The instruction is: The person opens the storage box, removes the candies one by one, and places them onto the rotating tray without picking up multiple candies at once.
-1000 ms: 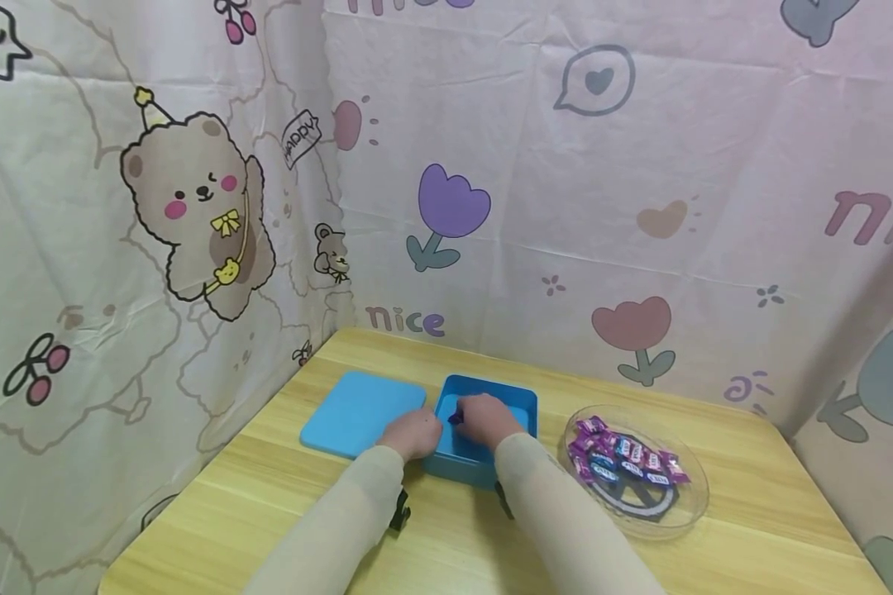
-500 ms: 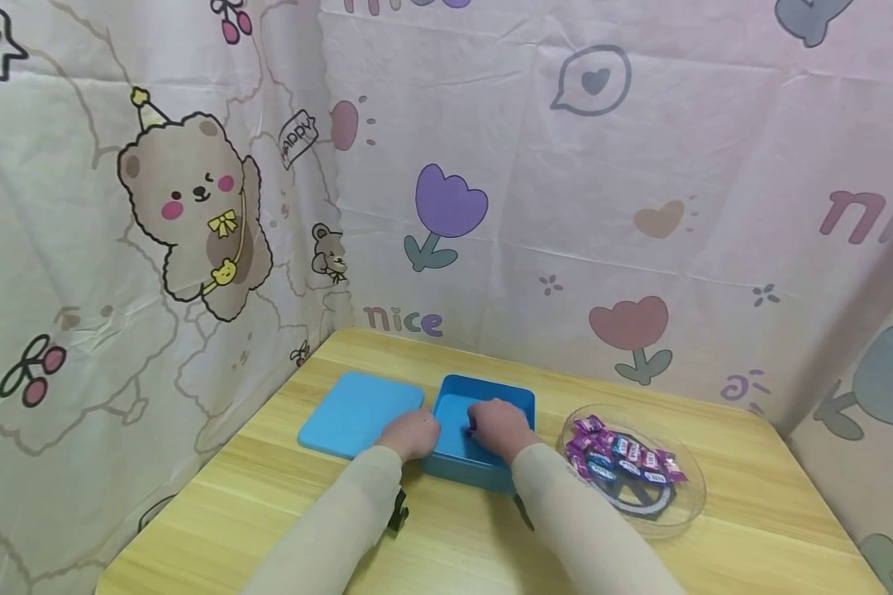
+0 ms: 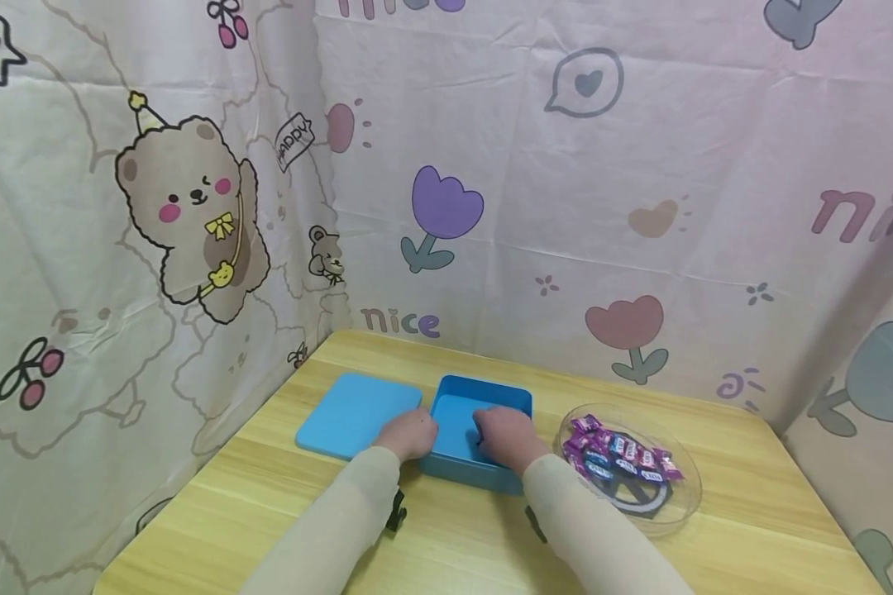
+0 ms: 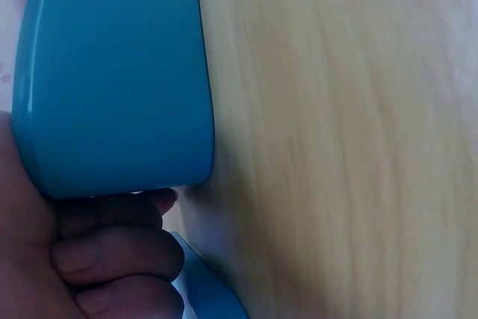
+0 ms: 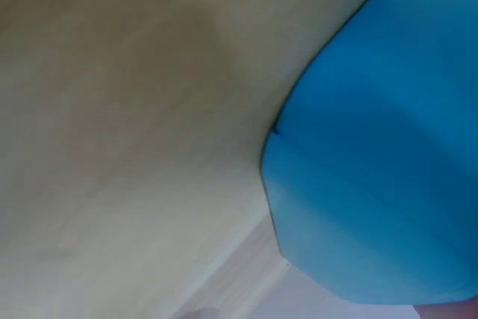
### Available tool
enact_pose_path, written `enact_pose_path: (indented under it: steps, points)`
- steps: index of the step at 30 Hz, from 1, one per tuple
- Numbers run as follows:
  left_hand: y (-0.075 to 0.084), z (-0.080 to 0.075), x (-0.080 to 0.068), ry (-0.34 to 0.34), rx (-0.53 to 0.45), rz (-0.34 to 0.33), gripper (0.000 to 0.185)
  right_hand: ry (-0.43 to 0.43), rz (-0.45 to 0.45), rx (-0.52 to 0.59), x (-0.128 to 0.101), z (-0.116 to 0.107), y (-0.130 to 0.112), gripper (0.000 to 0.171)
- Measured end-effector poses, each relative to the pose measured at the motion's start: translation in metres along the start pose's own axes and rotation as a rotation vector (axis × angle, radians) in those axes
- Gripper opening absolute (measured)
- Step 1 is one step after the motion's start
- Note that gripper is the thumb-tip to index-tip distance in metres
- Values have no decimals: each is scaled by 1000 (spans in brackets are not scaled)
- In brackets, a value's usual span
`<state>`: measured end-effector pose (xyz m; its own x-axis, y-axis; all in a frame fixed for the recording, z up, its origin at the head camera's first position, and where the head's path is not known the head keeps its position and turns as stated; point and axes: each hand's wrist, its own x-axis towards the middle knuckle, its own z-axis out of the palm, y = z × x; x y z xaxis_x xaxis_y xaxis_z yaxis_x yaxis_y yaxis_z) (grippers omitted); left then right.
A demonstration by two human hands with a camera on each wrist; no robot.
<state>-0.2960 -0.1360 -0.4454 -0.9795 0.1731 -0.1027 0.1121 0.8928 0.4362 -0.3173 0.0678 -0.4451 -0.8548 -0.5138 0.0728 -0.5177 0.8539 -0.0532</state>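
Moved: our right hand (image 3: 508,435) slid nearer inside the open blue rectangular plastic box (image 3: 454,414); finger state unclear.
Left hand (image 3: 409,433): fingers (image 4: 112,255) curled against the box's left wall.
Count: one box, one flat blue lid (image 3: 357,412), one clear candy dish (image 3: 680,511).
Room: bare wooden table (image 3: 461,545) in front.

"nice" printed on the cartoon curtain (image 3: 400,321) behind the desk, "nice" repeated at right, "happy" on a small tag, candy wrapper print unreadable

A light wooden table (image 3: 744,545) stands in a corner, with a pale pink cartoon-printed cloth (image 3: 640,165) of bears and tulips hung behind and beside it.
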Motion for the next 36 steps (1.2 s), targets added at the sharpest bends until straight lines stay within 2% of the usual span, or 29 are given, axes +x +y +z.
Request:
enact_pose_path:
  steps: [4, 9, 15, 19, 26, 36]
  points:
    - [1, -1, -2, 4, -16, -2, 34, 15, 6, 24, -2, 0, 3, 17]
    - [0, 1, -3, 2, -24, 5, 37, 43, 17, 60, -7, -7, 7, 9]
    - [0, -1, -3, -10, -36, 6, 33, 101, 39, 41, -14, -26, 14, 20]
    - [-1, -1, -1, -11, -36, 4, 31, 131, 100, 71, -24, -38, 25, 29]
    - [1, 0, 1, -8, -60, 4, 33, 160, 206, 134, -56, -51, 57, 32]
    - [0, 0, 0, -3, -70, 31, 34, 153, 299, 155, -112, -56, 114, 18]
